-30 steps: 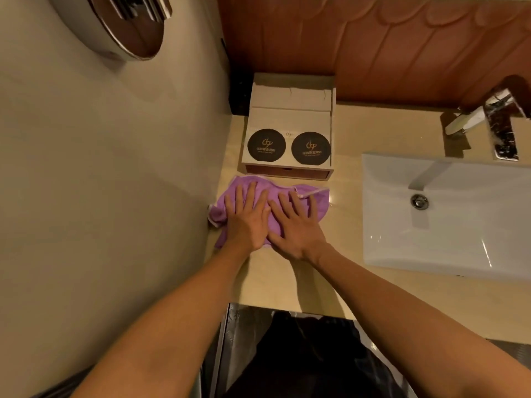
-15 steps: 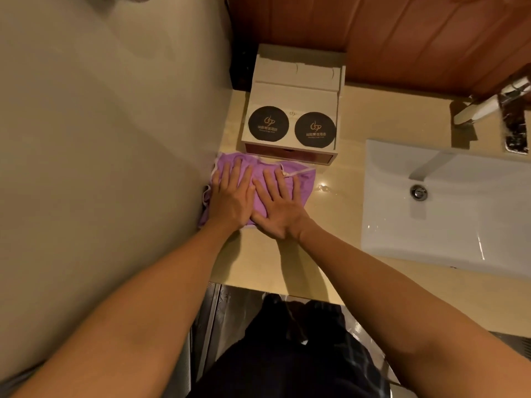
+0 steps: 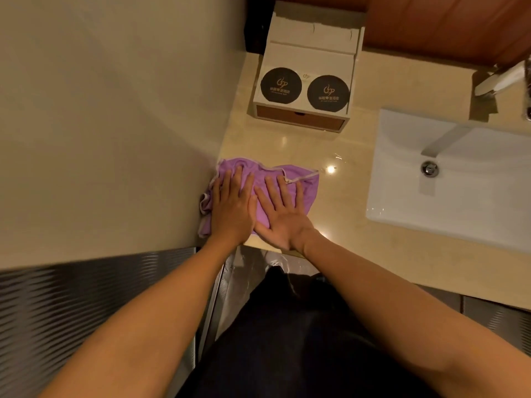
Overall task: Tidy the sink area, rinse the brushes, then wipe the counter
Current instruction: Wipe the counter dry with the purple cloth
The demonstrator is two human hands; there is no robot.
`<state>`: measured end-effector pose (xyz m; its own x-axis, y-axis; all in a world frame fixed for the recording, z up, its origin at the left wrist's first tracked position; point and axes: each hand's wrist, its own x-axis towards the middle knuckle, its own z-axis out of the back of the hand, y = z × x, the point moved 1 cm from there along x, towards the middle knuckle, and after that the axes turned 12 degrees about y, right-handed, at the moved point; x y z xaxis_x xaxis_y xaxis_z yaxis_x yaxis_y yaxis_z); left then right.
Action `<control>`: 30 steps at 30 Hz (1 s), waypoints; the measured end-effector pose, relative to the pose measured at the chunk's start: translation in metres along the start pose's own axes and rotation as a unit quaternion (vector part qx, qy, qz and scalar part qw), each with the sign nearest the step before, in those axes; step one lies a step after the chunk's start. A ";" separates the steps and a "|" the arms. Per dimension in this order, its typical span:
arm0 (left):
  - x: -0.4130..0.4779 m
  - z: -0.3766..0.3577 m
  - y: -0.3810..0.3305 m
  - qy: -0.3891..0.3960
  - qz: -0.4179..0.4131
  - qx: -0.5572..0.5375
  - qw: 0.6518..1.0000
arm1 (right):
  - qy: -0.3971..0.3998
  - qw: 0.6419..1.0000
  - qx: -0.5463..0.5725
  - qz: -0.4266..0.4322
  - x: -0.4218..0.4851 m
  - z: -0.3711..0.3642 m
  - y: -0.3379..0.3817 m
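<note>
Wiping step: left hand (image 3: 230, 208) and right hand (image 3: 283, 216) press flat, fingers spread, gripping nothing, on cloth (image 3: 301, 186); next, probably push across counter (image 3: 344, 196) beyond fingertips.

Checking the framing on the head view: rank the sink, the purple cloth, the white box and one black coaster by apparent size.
1. sink, cut off at the right edge
2. white box
3. purple cloth, partly under both hands
4. black coaster

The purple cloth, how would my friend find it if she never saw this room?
Start at the white sink and look left across the beige counter to the wall corner. The purple cloth lies there under both flat hands, nearer than the white box. It is the only purple, soft thing.
</note>
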<state>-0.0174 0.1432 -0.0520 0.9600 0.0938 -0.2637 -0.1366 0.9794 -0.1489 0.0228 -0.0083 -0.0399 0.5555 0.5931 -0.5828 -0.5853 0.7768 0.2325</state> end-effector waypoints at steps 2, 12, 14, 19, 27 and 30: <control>-0.009 -0.003 -0.001 0.006 0.009 0.006 1.000 | -0.004 1.000 -0.006 -0.001 -0.006 -0.006 0.004; -0.032 -0.009 -0.011 0.033 0.075 -0.014 0.996 | 0.013 0.999 -0.040 0.021 -0.020 -0.018 0.006; -0.038 -0.010 -0.014 0.037 0.090 -0.015 0.995 | 0.012 0.999 -0.041 0.032 -0.023 -0.022 0.005; -0.053 -0.009 -0.026 0.047 0.125 -0.019 0.991 | 0.024 0.996 -0.062 0.055 -0.028 -0.025 0.002; -0.058 -0.014 -0.046 0.076 0.195 -0.030 0.977 | 0.028 0.994 -0.067 0.086 -0.039 -0.024 -0.008; -0.056 -0.016 -0.057 0.086 0.194 -0.038 0.976 | 0.037 0.993 -0.075 0.087 -0.045 -0.025 -0.018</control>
<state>-0.0675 0.0792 -0.0441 0.7779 0.4176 -0.4696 -0.5060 0.8593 -0.0741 -0.0067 -0.0538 -0.0378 0.3965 0.6948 -0.6001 -0.7538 0.6194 0.2192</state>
